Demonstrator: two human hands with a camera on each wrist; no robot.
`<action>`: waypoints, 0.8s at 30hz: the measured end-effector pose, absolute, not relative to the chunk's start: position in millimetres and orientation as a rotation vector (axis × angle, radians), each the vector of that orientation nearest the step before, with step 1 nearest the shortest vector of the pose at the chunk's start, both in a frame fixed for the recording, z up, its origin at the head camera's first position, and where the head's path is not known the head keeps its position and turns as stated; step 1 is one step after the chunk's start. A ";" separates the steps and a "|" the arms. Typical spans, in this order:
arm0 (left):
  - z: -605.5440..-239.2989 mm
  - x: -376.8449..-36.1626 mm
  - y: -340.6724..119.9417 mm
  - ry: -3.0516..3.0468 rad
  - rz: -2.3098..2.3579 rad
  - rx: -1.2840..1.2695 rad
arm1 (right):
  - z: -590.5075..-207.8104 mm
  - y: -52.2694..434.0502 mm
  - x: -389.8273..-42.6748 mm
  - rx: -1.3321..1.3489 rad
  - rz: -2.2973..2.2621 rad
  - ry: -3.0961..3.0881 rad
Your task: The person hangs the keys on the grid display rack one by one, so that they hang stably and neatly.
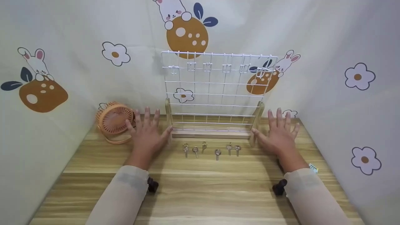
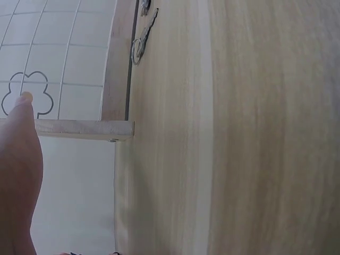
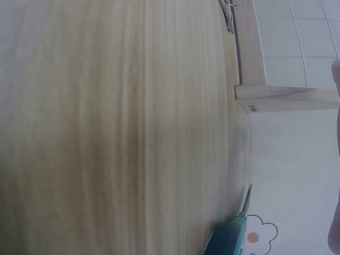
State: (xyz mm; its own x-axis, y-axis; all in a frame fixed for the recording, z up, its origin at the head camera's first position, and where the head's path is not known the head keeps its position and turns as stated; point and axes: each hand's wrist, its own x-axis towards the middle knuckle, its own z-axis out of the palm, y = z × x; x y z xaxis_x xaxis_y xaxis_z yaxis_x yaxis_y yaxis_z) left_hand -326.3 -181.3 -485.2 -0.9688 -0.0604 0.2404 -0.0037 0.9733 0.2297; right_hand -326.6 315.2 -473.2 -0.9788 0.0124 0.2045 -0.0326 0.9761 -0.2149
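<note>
A white wire grid rack (image 1: pixel 218 54) stands upright in a wooden stand, whose base bar (image 1: pixel 211 134) rests on the table. Several small white hooks (image 1: pixel 226 67) hang along its upper part. In front of the base lie several keys with rings (image 1: pixel 217 152), spread in a loose row. My left hand (image 1: pixel 145 132) is spread out by the stand's left end, thumb near the post and fingers beside the fan. By the right end, my right hand (image 1: pixel 279 133) has its fingers spread too. Neither holds anything. Whether the thumbs touch the stand, I cannot tell.
An orange fan (image 1: pixel 115 120) stands at the back left corner of the wood-grain table (image 1: pixel 206 190). In the right wrist view, a teal-handled tool with a pointed metal tip (image 3: pixel 227 236) lies at the right side. Printed curtains (image 1: pixel 325 125) enclose the back and sides.
</note>
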 end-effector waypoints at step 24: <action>-495.8 -322.4 -165.6 -2.601 -1.470 0.125 | -438.5 262.2 -289.3 0.111 1.020 -2.321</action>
